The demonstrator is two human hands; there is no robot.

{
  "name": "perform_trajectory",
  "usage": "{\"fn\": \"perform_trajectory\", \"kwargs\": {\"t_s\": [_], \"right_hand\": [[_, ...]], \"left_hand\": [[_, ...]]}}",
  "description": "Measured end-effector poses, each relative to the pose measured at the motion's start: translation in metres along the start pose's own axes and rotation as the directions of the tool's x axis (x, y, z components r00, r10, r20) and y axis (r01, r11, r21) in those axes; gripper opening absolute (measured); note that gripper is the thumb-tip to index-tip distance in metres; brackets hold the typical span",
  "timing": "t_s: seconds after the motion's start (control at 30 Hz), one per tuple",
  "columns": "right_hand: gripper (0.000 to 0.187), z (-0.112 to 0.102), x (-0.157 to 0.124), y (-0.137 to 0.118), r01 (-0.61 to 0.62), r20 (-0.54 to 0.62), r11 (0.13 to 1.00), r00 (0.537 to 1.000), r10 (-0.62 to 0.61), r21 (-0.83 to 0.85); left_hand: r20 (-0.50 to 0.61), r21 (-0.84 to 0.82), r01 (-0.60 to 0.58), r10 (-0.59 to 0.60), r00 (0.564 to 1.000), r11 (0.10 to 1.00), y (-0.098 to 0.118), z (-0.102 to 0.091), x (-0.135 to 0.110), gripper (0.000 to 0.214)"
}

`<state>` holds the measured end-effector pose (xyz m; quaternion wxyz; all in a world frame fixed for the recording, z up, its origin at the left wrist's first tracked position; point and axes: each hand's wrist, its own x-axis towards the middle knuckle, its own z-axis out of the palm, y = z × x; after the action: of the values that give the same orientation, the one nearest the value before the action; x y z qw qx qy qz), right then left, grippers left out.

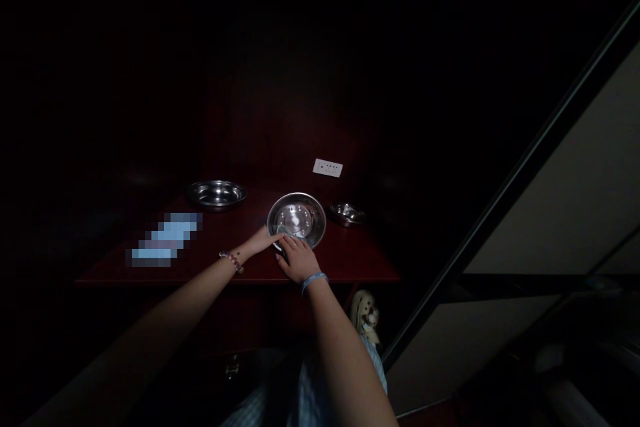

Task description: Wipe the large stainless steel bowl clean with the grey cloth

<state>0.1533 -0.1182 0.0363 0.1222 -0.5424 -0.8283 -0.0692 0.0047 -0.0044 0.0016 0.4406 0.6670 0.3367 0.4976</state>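
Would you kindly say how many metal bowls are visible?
3: left bowl and right bowl on the table, middle bowl between them. Nested ones may be hidden.

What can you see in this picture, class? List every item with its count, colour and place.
Table: one, dark red, centre
Shallow dish: one, silver, table's far left
Middle bowl: one, silver, tilted, between the other vessels
Small bowl: one, silver, table's right
Pixelated patch: one, bluish, table's left; contents hidden
Socket plate: one, white, back wall
Shoe: one, beige, below table's right
Shiny fitting: one, silvery, below table; unclear
Panels: two, greyish, far right
Cloth: one, blue, bottom centre
Beaded bracelet: one, mixed, left wrist
Wristband: one, blue, right wrist
Left grip: one, bare, holding middle bowl's rim
Right grip: one, bare, middle bowl's near side
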Motion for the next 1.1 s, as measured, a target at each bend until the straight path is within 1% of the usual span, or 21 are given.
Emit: {"fn": "perform_trajectory", "kwargs": {"t_s": [0.2,0.37,0.53,0.67,0.83,1.1], "right_hand": [[0.054,-0.003,0.001,-0.003,-0.014,0.013,0.998,1.0,0.015,-0.058],[0.054,-0.008,0.002,-0.004,-0.006,0.038,0.997,0.999,0.009,-0.075],[0.055,-0.011,0.002,-0.004,-0.003,0.052,0.996,0.999,0.007,-0.086],[0.055,-0.011,0.002,-0.005,0.003,0.056,0.996,0.998,0.003,-0.095],[0.054,-0.011,0.002,-0.005,0.003,0.055,0.995,0.999,0.002,-0.104],[0.053,-0.008,0.003,-0.003,0.008,0.038,0.994,0.999,-0.004,-0.11]], "left_hand": [[0.007,0.006,0.015,-0.015,1.0,1.0,0.002,-0.001,0.0,0.051],[0.001,0.022,0.001,-0.001,1.0,1.0,0.011,-0.001,-0.003,0.05],[0.006,0.022,-0.031,0.031,1.0,0.999,0.02,0.0,-0.007,0.054],[0.015,0.008,-0.045,0.045,0.999,0.999,0.015,-0.001,-0.006,0.054],[0.001,0.024,-0.001,0.001,1.0,1.0,0.004,-0.003,-0.001,0.052],[0.019,0.04,-0.008,0.007,1.0,0.999,0.005,-0.003,0.0,0.047]]}}
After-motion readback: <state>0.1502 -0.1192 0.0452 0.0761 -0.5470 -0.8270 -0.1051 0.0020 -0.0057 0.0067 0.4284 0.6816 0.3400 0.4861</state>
